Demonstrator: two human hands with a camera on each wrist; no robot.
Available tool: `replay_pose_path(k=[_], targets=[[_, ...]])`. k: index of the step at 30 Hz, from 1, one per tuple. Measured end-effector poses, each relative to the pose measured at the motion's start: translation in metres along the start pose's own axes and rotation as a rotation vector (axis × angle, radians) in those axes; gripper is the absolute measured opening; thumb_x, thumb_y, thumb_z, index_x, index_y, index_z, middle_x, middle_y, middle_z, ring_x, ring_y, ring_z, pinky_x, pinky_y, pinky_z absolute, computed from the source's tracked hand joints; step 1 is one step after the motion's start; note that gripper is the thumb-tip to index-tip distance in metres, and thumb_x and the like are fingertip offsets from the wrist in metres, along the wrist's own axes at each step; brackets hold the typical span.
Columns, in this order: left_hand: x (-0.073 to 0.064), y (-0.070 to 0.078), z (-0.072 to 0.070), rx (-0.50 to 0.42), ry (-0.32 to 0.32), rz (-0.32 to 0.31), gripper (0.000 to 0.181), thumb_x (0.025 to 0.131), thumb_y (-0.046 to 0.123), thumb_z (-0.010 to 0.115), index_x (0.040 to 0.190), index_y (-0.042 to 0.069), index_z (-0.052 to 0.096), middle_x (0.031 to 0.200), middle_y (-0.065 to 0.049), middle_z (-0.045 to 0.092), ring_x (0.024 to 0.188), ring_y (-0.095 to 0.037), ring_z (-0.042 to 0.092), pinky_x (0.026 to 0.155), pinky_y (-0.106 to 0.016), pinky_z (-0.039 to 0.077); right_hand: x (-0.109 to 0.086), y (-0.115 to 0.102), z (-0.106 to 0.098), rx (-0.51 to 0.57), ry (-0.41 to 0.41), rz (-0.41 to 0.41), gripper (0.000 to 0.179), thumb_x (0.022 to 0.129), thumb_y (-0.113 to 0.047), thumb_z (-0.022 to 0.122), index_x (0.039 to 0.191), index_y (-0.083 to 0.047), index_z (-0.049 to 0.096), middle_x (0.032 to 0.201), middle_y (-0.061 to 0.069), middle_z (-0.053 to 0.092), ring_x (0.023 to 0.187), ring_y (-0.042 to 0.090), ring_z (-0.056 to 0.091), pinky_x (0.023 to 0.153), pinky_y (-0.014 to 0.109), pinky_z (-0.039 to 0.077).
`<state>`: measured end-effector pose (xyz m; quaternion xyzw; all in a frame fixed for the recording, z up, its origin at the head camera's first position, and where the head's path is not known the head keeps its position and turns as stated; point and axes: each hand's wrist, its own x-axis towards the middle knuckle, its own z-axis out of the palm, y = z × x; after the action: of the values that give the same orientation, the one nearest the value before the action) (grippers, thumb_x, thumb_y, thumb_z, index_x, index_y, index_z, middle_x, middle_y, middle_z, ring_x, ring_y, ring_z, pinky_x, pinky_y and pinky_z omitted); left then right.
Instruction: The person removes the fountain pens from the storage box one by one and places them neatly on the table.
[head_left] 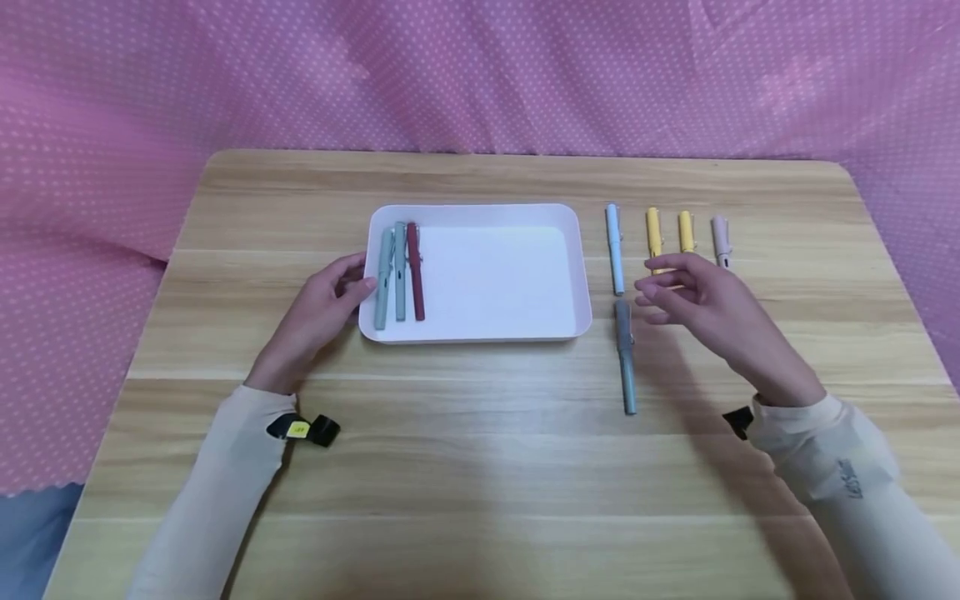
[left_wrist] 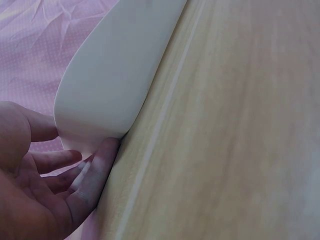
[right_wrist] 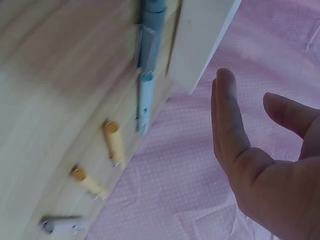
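My left hand grips the left wall of a shallow white tray, thumb over the rim and fingers outside; the left wrist view shows those fingers against the tray's outer corner. Inside the tray, at its left end, lie two grey-green pens and a dark red pen. My right hand holds nothing above the table, fingers spread loosely. Nearest to it are a dark grey pen, a light blue pen and two yellow pens, partly hidden by the hand.
A lilac pen lies at the right end of the row. The wooden table meets a pink dotted cloth along its far edge. A black wrist strap sits on the left sleeve.
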<state>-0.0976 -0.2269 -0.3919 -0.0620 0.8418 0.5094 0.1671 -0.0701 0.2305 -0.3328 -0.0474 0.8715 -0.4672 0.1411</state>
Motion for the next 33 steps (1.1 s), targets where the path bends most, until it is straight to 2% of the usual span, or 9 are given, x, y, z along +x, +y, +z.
replay_pose_path(k=[5,14,20,27,33], targets=[[-0.002,-0.002,-0.001,-0.005,-0.01,0.008,0.06,0.11,0.039,0.052,0.164,0.02,0.033,0.147,-0.008,0.05,0.127,-0.026,0.05,0.103,-0.042,0.05,0.012,-0.019,0.01,0.033,-0.01,-0.046,0.046,0.106,-0.025,0.064,0.145,-0.003,0.052,0.126,0.021,0.066,0.101,0.025,0.074,0.086,0.035,0.06],[0.001,-0.002,0.0,-0.014,-0.017,0.017,0.06,0.109,0.036,0.054,0.164,0.019,0.034,0.15,-0.009,0.05,0.129,-0.025,0.052,0.105,-0.043,0.05,0.035,-0.053,0.028,0.088,-0.047,-0.1,0.04,0.105,-0.016,0.065,0.14,0.001,0.055,0.125,0.022,0.067,0.103,0.02,0.072,0.083,0.032,0.061],[0.002,0.0,0.001,-0.016,-0.016,-0.001,0.06,0.109,0.037,0.054,0.164,0.02,0.034,0.15,-0.008,0.05,0.13,-0.025,0.051,0.107,-0.044,0.049,0.054,-0.073,0.042,0.136,-0.093,-0.098,0.038,0.103,-0.012,0.067,0.137,0.001,0.056,0.12,0.02,0.067,0.102,0.021,0.072,0.086,0.033,0.06],[0.002,0.0,-0.002,-0.002,-0.001,0.004,0.06,0.11,0.036,0.054,0.164,0.019,0.034,0.148,-0.008,0.05,0.129,-0.025,0.05,0.109,-0.044,0.048,0.077,-0.094,0.071,0.214,-0.155,-0.061,0.035,0.101,0.0,0.065,0.135,0.006,0.056,0.116,0.022,0.067,0.109,0.032,0.068,0.087,0.034,0.06],[0.001,-0.002,-0.004,-0.014,0.004,0.01,0.059,0.11,0.037,0.053,0.163,0.021,0.035,0.147,-0.008,0.05,0.128,-0.025,0.051,0.108,-0.044,0.048,0.09,-0.113,0.104,0.206,-0.192,-0.05,0.034,0.098,0.003,0.066,0.131,0.008,0.059,0.114,0.025,0.069,0.11,0.037,0.068,0.085,0.036,0.061]])
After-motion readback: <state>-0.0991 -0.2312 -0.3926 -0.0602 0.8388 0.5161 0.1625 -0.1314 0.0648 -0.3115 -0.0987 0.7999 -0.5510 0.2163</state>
